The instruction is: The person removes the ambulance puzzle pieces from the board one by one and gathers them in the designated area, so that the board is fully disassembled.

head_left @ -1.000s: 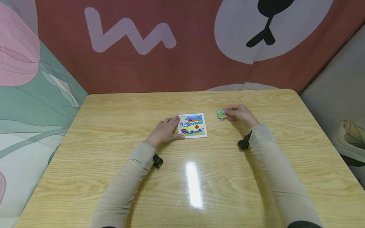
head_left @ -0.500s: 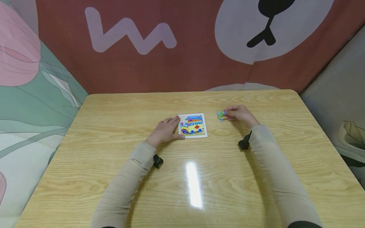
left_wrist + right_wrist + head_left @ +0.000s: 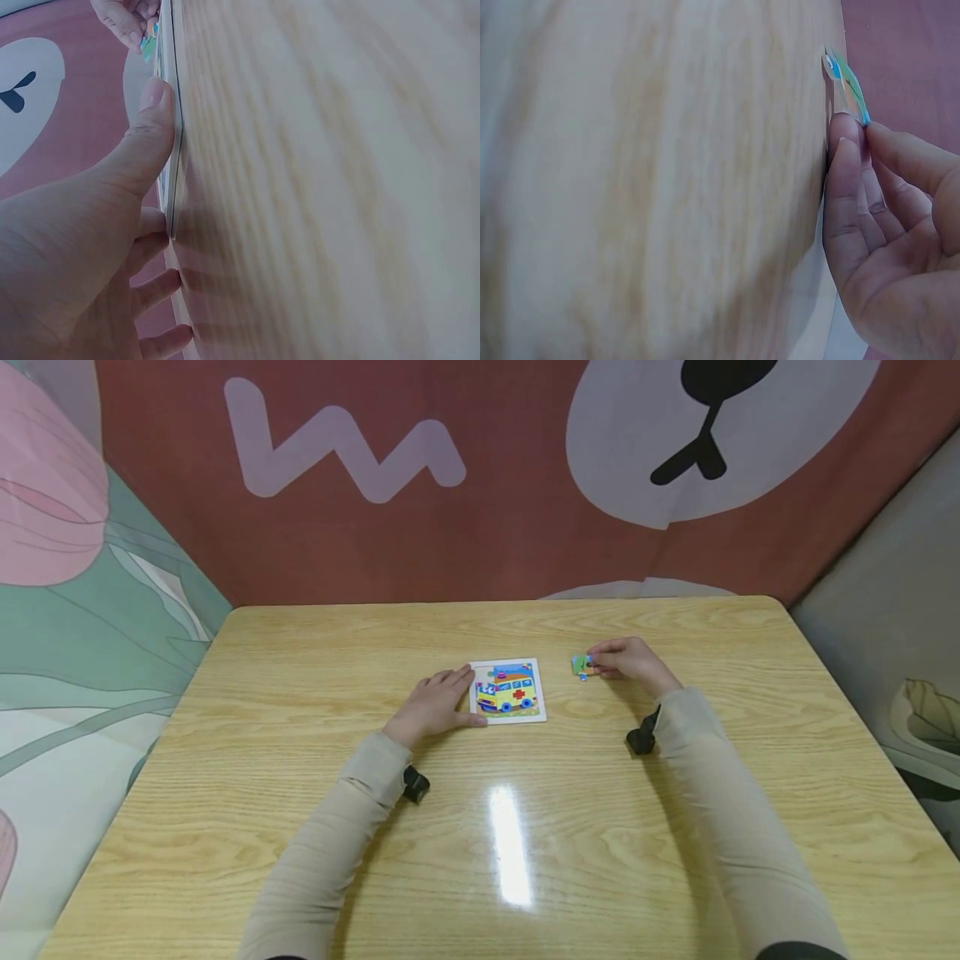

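Note:
A small jigsaw board with a white frame lies flat mid-table and shows a yellow ambulance with a red cross. Its upper left part is bare and pale. My left hand rests at the board's left side, thumb along the near edge and fingers extended by the left edge. In the left wrist view the thumb touches the frame's side. To the right of the board, my right hand pinches a green, blue and orange puzzle piece between thumb and fingertips. The right wrist view shows this piece tilted, close to the tabletop.
The wooden table reaches to a reddish-brown printed wall covering at the back. Black wrist cameras hang under both sleeves. A bright light reflection lies on the wood in front.
The right hand and its puzzle piece shift slightly, with the piece's tilt changing a little. The left hand and the board stay where they are.

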{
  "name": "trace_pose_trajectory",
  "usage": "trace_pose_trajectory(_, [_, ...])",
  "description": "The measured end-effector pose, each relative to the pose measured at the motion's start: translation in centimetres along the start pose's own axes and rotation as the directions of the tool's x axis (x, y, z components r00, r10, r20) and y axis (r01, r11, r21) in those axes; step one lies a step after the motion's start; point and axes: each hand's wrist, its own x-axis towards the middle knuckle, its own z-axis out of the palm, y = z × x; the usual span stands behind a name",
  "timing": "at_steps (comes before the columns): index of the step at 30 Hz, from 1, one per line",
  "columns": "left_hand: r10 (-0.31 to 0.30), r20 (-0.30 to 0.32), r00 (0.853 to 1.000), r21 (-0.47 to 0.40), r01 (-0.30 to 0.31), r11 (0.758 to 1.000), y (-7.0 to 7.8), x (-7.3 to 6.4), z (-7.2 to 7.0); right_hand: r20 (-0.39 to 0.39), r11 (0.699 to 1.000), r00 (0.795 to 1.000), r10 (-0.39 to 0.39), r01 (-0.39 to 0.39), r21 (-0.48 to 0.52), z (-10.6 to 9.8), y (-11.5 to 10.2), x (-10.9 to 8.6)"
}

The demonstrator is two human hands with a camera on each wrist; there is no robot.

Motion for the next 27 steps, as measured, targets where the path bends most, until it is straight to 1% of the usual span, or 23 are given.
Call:
trace_pose_trajectory(10, [-0.003, 0.004, 1.0, 0.0, 0.003, 1.0, 0.1, 0.0, 0.0, -0.005, 1.0, 1.0, 0.013, -0.012, 0.016, -0.1, 0.0, 0.1])
trace_pose_trajectory(17, [-0.005, 0.003, 1.0, -0.004, 0.005, 1.0, 0.1, -0.1, 0.0, -0.016, 1.0, 1.0, -0.014, 0.015, 0.01, -0.1, -0.2, -0.2])
trace_pose_trajectory(20, [-0.003, 0.003, 1.0, -0.001, 0.003, 1.0, 0.2, -0.1, -0.1, -0.023, 0.999, 0.999, -0.03, 0.03, -0.019, 0.0, -0.6, -0.4])
trace_pose_trajectory(22, [-0.003, 0.002, 1.0, -0.001, 0.003, 1.0, 0.2, -0.1, -0.1, -0.032, 0.997, 0.998, -0.048, 0.046, -0.057, 0.2, -1.1, -0.5])
trace_pose_trajectory(25, [-0.002, 0.003, 1.0, -0.001, 0.002, 1.0, 0.2, -0.1, -0.2, -0.036, 0.992, 0.996, -0.077, 0.073, -0.098, 0.9, -1.9, -0.6])
trace_pose_trajectory(27, [-0.002, 0.005, 1.0, -0.002, 0.002, 1.0, 0.2, -0.1, -0.2, -0.033, 0.991, 0.996, -0.085, 0.081, -0.106, 1.5, -2.5, -0.6])
